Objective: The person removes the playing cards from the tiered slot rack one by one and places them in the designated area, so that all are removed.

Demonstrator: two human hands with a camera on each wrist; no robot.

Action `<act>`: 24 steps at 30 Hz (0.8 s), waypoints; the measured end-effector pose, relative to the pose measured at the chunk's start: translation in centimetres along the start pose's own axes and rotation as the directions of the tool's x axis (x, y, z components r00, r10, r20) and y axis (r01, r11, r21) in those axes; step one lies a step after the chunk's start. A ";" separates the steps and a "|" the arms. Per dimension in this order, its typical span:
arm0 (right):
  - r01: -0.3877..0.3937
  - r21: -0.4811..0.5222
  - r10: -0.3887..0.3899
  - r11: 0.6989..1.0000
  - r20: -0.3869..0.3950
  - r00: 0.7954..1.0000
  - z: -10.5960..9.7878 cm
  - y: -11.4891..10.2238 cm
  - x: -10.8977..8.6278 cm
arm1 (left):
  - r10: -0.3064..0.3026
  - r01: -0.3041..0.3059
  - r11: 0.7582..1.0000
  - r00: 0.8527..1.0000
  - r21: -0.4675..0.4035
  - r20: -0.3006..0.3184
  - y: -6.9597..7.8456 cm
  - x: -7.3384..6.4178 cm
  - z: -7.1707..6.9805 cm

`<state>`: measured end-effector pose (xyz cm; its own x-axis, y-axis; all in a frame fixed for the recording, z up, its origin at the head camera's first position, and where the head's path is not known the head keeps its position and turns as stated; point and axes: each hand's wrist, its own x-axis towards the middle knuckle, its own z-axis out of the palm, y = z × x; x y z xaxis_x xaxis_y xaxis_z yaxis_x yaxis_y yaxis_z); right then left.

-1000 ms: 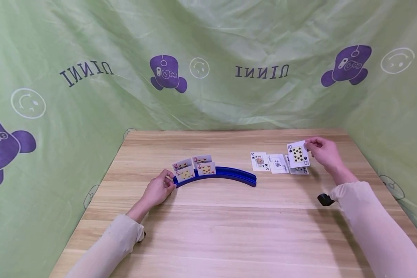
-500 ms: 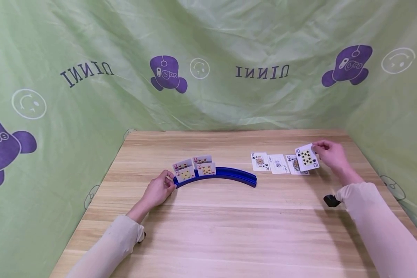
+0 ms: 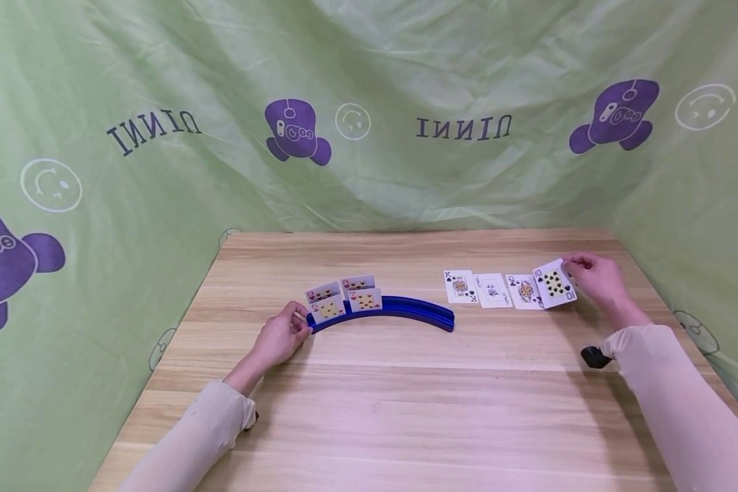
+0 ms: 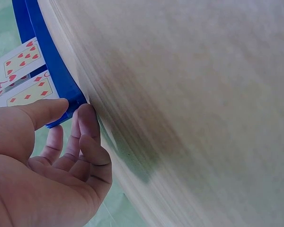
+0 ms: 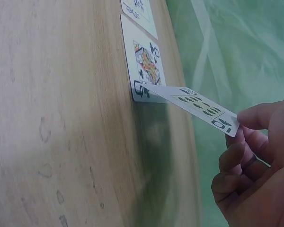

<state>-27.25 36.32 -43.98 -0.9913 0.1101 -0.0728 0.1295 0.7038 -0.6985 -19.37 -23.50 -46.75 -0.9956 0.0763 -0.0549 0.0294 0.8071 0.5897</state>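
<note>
My right hand point(image 3: 596, 279) pinches a ten of spades point(image 3: 555, 283) by its corner between thumb and fingers. The card tilts, its far edge overlapping the queen of clubs point(image 5: 144, 61) in the right wrist view. My left hand point(image 3: 279, 335) grips the left end of a curved blue card holder point(image 3: 415, 311), thumb on the end and fingers curled beneath, as the left wrist view shows. Upright in the holder's left half stand several red playing cards, among them a seven of hearts point(image 4: 24, 59) and a diamond card point(image 4: 33, 90) in front, with others behind.
Left of the queen lie a joker point(image 3: 493, 291) and a king of spades point(image 3: 460, 287), face up in a row. The wooden table point(image 3: 393, 410) has a green printed curtain point(image 3: 393, 184) hanging behind it and along both sides.
My right hand has carried the ten of spades to the right and lower, off most of the queen, which now shows almost fully. The left hand and the holder have stayed put.
</note>
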 end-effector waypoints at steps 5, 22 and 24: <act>-0.012 -0.012 0.012 1.000 0.008 1.000 -0.2 0.7 0.2 | -0.010 0.010 1.000 1.000 0.001 0.000 0.1 0.0 0.0; -0.057 -0.125 0.058 0.991 0.007 0.998 0.0 1.4 0.7 | 0.012 -0.011 1.000 0.999 0.016 -0.031 0.2 0.0 0.1; -0.069 -0.119 0.070 0.990 0.006 0.998 -0.1 1.5 0.7 | 0.014 -0.013 1.000 0.999 0.015 -0.033 0.2 0.0 0.1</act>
<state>-27.79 37.48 -45.00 -0.9798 0.1550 -0.1262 0.1998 0.7730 -0.6021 -19.34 -23.29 -46.68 -0.9975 0.0680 -0.0204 0.0437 0.8150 0.5779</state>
